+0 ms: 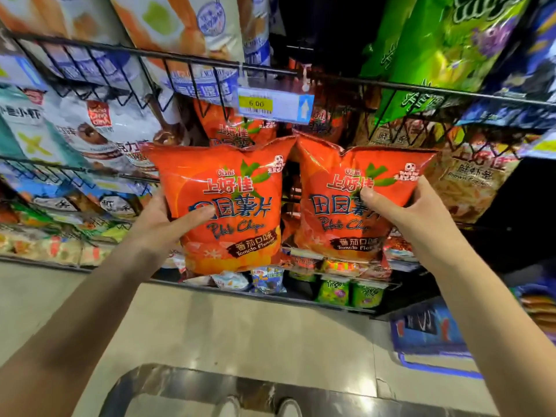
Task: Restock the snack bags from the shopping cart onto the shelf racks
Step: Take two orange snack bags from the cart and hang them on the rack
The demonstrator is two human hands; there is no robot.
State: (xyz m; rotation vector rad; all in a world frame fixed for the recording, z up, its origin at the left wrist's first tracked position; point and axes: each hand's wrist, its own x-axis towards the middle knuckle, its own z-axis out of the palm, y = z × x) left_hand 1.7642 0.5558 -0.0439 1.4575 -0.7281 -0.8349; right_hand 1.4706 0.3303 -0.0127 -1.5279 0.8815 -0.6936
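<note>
On the far left, white snack bags [75, 130] leaning in a wire rack [180, 60]. Next, the left hand [159, 218], closed on the edge of the left orange chip bag [228, 230], thumb flat across the front, fingers hidden behind. Bag upright, held up before the shelf, below a yellow price tag [264, 105]. Just beside it, top corners meeting, the right orange chip bag [340, 212], likewise upright, gripped by the right hand [415, 206], thumb on the front, fingers curled round its right edge. More orange bags [228, 130] behind, on the rack. Farther right, prawn cracker bags [475, 182] and, above, green bags [436, 40].
</note>
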